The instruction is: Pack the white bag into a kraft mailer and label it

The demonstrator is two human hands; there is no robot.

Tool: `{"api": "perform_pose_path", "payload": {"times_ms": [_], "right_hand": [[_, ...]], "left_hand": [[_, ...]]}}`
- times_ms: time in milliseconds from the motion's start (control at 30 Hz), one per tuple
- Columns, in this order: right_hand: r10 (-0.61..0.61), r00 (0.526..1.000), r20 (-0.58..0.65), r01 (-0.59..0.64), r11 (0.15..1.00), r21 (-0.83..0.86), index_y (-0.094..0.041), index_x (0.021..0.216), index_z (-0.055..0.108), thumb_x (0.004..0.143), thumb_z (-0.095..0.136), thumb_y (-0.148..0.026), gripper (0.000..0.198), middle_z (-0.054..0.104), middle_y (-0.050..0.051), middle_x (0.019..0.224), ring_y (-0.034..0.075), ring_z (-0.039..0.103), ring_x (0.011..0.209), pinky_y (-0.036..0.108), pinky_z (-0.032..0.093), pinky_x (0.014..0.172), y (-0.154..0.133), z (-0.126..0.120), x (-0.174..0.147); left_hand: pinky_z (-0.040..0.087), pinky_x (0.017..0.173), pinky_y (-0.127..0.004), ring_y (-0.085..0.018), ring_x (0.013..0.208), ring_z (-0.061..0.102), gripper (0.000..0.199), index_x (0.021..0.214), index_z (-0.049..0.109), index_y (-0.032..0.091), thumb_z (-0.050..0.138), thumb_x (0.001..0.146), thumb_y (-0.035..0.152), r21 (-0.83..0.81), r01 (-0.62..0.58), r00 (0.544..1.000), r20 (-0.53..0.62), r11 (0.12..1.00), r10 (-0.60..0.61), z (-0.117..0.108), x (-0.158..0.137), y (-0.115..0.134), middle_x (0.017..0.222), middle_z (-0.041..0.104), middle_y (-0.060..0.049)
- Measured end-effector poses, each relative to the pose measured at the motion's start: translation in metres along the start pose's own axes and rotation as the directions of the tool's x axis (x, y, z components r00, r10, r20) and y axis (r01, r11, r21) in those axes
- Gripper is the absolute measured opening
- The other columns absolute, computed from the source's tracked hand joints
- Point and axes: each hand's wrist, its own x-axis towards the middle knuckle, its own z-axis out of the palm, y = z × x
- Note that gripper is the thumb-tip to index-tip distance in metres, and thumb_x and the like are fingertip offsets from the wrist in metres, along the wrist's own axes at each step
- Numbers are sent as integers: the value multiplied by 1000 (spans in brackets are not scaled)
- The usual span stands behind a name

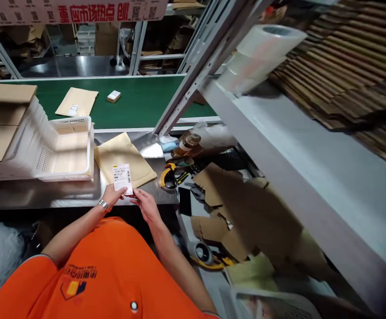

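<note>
Left hand (pixel 113 195) and right hand (pixel 145 204) pinch shipping label (pixel 122 178), fingers closed on lower edge; padded envelope (pixel 124 159) at 12 o'clock of label.

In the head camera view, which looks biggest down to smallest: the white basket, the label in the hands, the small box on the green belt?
1. White basket
2. Label
3. Small box, though it lies farther away, so its rank below the label is unsure.
</note>
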Motion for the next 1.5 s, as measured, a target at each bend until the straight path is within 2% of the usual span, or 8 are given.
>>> {"api": "perform_pose_path", "payload": {"times_ms": [133,333,667,1000,1167,1367,1500], "right_hand": [[15,1000,9,-15,998,59,-19,94,85,63,104,-62,56,86,9,98,25,80,98,33,63,83,3,-17,-12],[6,1000,-13,-4,993,115,-19,88,85,57,107,-63,58,86,8,93,24,81,94,38,65,92,3,-24,-18],[-20,999,-44,25,993,113,-19,92,86,61,107,-60,55,86,9,96,25,82,95,35,67,85,2,-28,-21],[-66,989,-133,76,995,67,-18,88,88,56,107,-60,57,85,9,90,26,81,95,34,66,79,12,-30,-22],[-82,974,-211,97,993,63,-18,82,87,52,108,-59,55,82,7,81,23,78,84,33,63,75,19,-30,-22],[-111,969,-221,130,989,74,-19,77,85,53,107,-59,51,83,6,82,23,78,83,34,62,76,25,-30,-28],[-100,971,-215,127,985,116,-19,79,86,54,107,-60,52,84,6,84,22,78,84,32,61,76,28,-30,-35]], "left_hand": [[66,62,-30,-19,73,77,14,95,83,14,86,86,24,-28,21,1000,10,999,-20,12,-6,6,98,86,-11],[65,63,-32,-20,70,76,17,97,83,7,87,85,18,-99,25,1000,-2,995,-25,22,-14,14,99,86,-16],[63,59,-28,-21,70,77,21,94,85,9,92,78,21,-101,38,999,17,994,-36,28,-9,17,97,87,-15],[58,56,-25,-19,67,76,18,92,82,9,90,80,20,-71,14,992,126,997,-5,28,-2,12,86,84,-12],[57,57,-24,-19,66,76,18,93,81,11,88,82,22,-31,11,980,200,999,-5,28,0,5,85,84,-11],[58,58,-26,-19,65,76,20,93,78,12,90,81,23,11,-2,966,259,1000,-1,31,-1,-4,80,82,-9],[60,62,-29,-21,68,77,20,96,79,12,89,83,23,33,16,966,258,999,-24,32,-4,-6,85,84,-10]]}}
